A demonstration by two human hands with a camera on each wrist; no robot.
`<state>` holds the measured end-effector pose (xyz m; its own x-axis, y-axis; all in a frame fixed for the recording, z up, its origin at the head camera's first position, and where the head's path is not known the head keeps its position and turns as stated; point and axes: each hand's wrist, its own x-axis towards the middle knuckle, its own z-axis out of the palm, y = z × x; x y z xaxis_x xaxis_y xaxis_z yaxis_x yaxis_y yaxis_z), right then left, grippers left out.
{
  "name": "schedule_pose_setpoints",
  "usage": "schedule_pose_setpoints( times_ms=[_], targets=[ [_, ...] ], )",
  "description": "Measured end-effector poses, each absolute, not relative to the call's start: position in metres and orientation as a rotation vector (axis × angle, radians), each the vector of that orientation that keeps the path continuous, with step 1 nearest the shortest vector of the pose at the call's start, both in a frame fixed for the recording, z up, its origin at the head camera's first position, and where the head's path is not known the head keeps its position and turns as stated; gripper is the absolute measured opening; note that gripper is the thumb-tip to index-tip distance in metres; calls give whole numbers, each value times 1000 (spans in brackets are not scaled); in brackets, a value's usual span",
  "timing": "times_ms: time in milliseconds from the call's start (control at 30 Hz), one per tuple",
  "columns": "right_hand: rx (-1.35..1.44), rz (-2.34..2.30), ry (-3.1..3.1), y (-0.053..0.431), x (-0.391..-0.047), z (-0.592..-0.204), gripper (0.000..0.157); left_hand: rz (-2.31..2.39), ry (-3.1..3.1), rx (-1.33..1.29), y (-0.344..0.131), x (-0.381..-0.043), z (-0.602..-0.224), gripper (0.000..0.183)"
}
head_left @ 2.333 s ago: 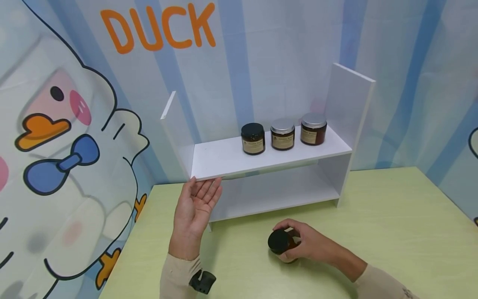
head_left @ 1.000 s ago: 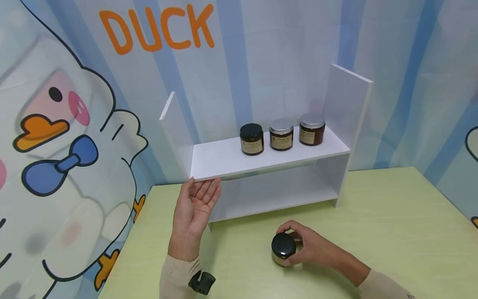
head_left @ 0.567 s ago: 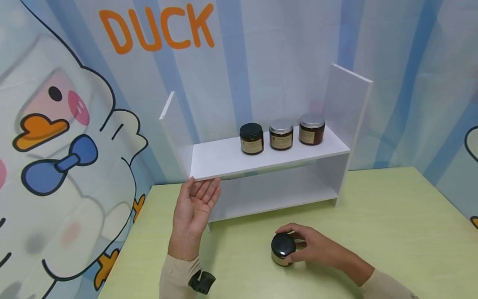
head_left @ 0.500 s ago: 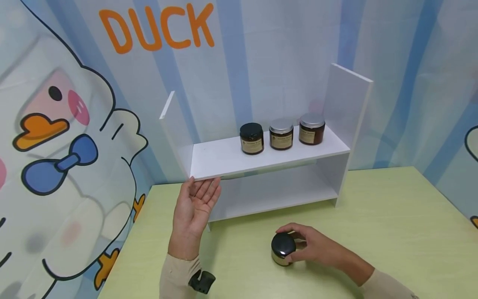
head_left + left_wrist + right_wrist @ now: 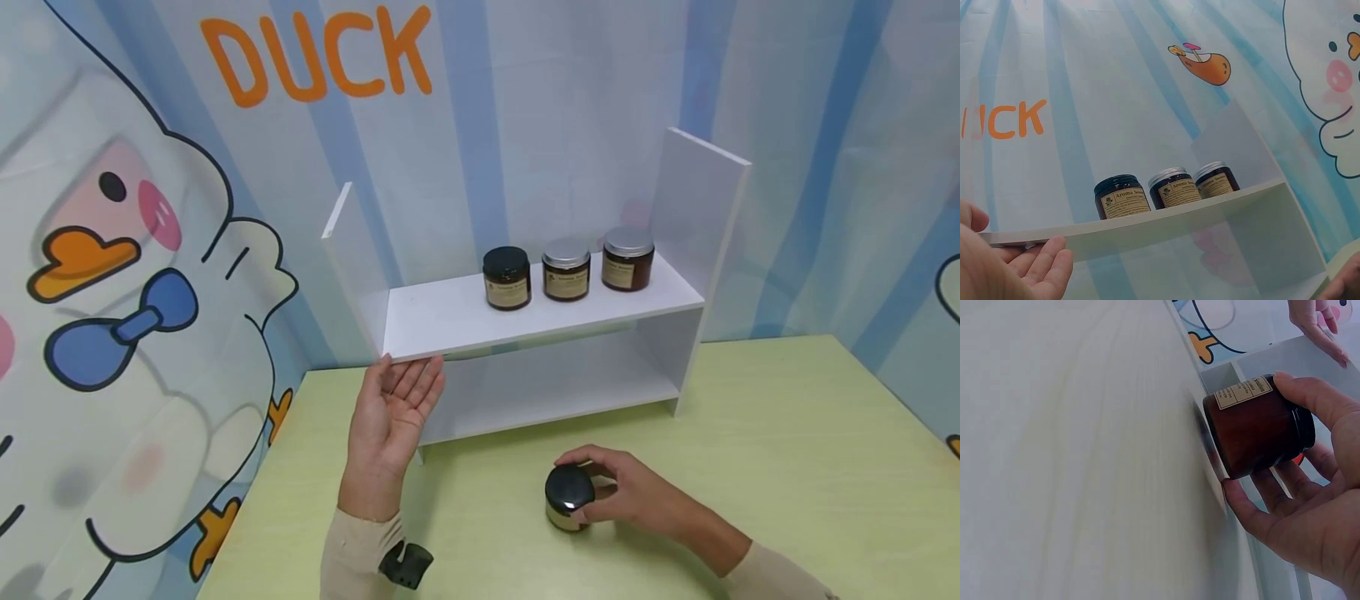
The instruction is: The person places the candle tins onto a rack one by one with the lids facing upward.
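My right hand grips a dark amber jar with a black lid and a tan label, thumb on one side and fingers round the other. In the right wrist view the base of this jar is right at the tabletop, beside its dark shadow. My left hand is palm up at the left front edge of the white shelf, fingertips under the board and thumb at its edge. On the upper board stand a black-lidded jar and two silver-lidded jars, the middle jar and the right jar.
The shelf's lower board lies behind my right hand. Tall side panels rise at both ends, the right panel among them. A pale green table carries the shelf. Behind hangs a backdrop with duck drawings.
Since the earliest frame, the jar in my right hand has gone from tilted to upright and shifted slightly right and nearer. My left hand stays at the shelf edge.
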<state>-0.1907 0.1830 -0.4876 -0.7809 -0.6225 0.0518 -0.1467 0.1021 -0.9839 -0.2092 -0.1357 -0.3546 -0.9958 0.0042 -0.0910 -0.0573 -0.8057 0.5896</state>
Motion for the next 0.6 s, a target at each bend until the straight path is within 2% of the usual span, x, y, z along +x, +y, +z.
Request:
schedule_pose_setpoints(
  times_ms=[600],
  targets=[
    [-744, -1744, 2149, 183, -189, -460, 59, 2966, 947, -117, -137, -209, -355, 38]
  ],
)
